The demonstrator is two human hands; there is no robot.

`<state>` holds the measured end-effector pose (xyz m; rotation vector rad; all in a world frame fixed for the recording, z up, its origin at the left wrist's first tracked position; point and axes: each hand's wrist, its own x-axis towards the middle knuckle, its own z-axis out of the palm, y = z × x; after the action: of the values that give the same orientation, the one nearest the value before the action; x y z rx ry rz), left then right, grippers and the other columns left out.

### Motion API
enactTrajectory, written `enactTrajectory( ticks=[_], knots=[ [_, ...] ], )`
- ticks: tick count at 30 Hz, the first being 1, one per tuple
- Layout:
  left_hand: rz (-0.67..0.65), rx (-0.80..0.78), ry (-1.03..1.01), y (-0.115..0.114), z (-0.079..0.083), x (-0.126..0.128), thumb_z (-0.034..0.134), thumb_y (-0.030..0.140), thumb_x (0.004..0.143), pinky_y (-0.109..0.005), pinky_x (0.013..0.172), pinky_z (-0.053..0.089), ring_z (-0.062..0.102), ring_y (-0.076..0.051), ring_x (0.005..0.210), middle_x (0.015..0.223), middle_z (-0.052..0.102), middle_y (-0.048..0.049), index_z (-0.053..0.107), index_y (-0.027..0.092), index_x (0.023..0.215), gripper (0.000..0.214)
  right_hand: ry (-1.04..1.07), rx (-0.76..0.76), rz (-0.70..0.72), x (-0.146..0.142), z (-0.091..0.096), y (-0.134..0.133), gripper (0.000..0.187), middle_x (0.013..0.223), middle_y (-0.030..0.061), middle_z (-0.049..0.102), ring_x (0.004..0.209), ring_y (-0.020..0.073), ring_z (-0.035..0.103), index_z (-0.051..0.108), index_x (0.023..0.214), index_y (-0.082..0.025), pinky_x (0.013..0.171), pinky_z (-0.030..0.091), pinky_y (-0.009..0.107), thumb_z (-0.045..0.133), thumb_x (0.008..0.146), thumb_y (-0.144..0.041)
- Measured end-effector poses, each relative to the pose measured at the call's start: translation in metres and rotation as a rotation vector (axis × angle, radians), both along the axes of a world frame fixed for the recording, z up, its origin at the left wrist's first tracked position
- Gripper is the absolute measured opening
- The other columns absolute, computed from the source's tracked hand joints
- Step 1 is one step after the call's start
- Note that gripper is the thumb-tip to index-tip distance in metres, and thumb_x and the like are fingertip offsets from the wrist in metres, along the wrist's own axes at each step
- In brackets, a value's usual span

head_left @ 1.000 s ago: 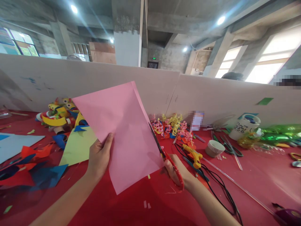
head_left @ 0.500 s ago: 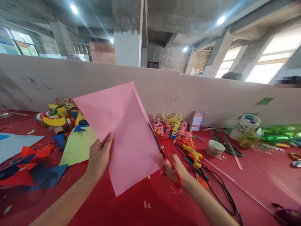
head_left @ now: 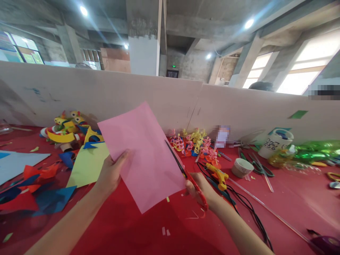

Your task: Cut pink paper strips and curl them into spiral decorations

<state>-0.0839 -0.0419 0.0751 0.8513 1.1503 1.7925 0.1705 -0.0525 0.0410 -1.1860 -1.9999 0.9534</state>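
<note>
My left hand point(head_left: 113, 173) grips a sheet of pink paper point(head_left: 143, 159) by its left edge, thumb on top, and holds it tilted above the red tabletop. In my right hand point(head_left: 204, 187) is a pair of scissors point(head_left: 191, 180) with red handles and dark blades. The blades lie along the paper's right edge and look nearly closed. I cannot tell whether part of the paper is between them. A yellow-green sheet point(head_left: 86, 164) lies behind my left hand. Just beyond my right hand rests a yellow glue gun point(head_left: 218, 175) with a black cord.
Small curled-paper crafts point(head_left: 198, 143) stand before the white partition point(head_left: 119, 88). To the right are a white cup point(head_left: 242, 168), a white container point(head_left: 276, 143), green bottles point(head_left: 316, 150) and a clear rod point(head_left: 271, 210). Red and blue scraps point(head_left: 54, 200) and paper figures point(head_left: 66, 129) lie left.
The pink sheet has shifted right and turned slightly, its top corner lower. The narrow strip along its upper right edge no longer shows. My left hand moved slightly right; the scissors moved little.
</note>
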Motion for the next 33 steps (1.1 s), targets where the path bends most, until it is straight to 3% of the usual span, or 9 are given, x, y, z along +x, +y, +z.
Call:
enactTrajectory(
  ticks=[5, 8, 13, 22, 33],
  knots=[
    [0.048, 0.066, 0.256, 0.002, -0.005, -0.002, 0.070, 0.037, 0.067, -0.034, 0.085, 0.051, 0.061, -0.026, 0.102, 0.103, 0.069, -0.0094, 0.064, 0.014, 0.105, 0.045, 0.036, 0.032, 0.077, 0.002, 0.001, -0.001, 0.051, 0.050, -0.0022, 0.044, 0.044, 0.0097, 0.043, 0.039, 0.058, -0.019, 0.041, 0.031, 0.021, 0.031, 0.079, -0.064],
    [0.068, 0.089, 0.329, 0.003, -0.009, -0.005, 0.068, 0.041, 0.069, -0.037, 0.092, 0.047, 0.058, -0.027, 0.107, 0.108, 0.068, -0.0098, 0.063, 0.015, 0.107, 0.046, 0.023, 0.065, 0.112, 0.003, 0.005, -0.003, 0.059, 0.052, -0.0013, 0.045, 0.047, 0.0106, 0.043, 0.041, 0.057, -0.019, 0.046, 0.034, 0.022, 0.022, 0.080, -0.070],
    [0.068, 0.066, 0.411, 0.001, -0.011, -0.004, 0.067, 0.043, 0.070, -0.040, 0.095, 0.045, 0.057, -0.028, 0.109, 0.111, 0.067, -0.0103, 0.063, 0.015, 0.108, 0.047, 0.021, -0.001, 0.089, 0.001, 0.010, -0.008, 0.063, 0.052, -0.0011, 0.043, 0.047, 0.0115, 0.041, 0.038, 0.058, -0.021, 0.047, 0.034, 0.024, 0.015, 0.077, -0.075],
    [0.063, 0.056, 0.557, -0.008, -0.006, 0.003, 0.063, 0.045, 0.073, -0.038, 0.090, 0.048, 0.058, -0.029, 0.107, 0.107, 0.069, -0.0101, 0.065, 0.014, 0.105, 0.045, 0.014, 0.109, 0.029, -0.002, 0.008, -0.006, 0.060, 0.055, -0.0039, 0.029, 0.049, 0.0099, 0.025, 0.027, 0.059, -0.022, 0.043, 0.024, 0.023, 0.014, 0.075, -0.077],
    [0.066, 0.050, 0.563, -0.008, -0.007, 0.003, 0.063, 0.046, 0.072, -0.039, 0.089, 0.049, 0.057, -0.029, 0.108, 0.106, 0.069, -0.0103, 0.064, 0.015, 0.107, 0.047, 0.058, 0.118, -0.055, -0.008, -0.009, -0.001, 0.061, 0.052, -0.0045, 0.022, 0.048, 0.0089, 0.021, 0.025, 0.054, -0.021, 0.040, 0.018, 0.022, 0.016, 0.071, -0.080]
  ],
)
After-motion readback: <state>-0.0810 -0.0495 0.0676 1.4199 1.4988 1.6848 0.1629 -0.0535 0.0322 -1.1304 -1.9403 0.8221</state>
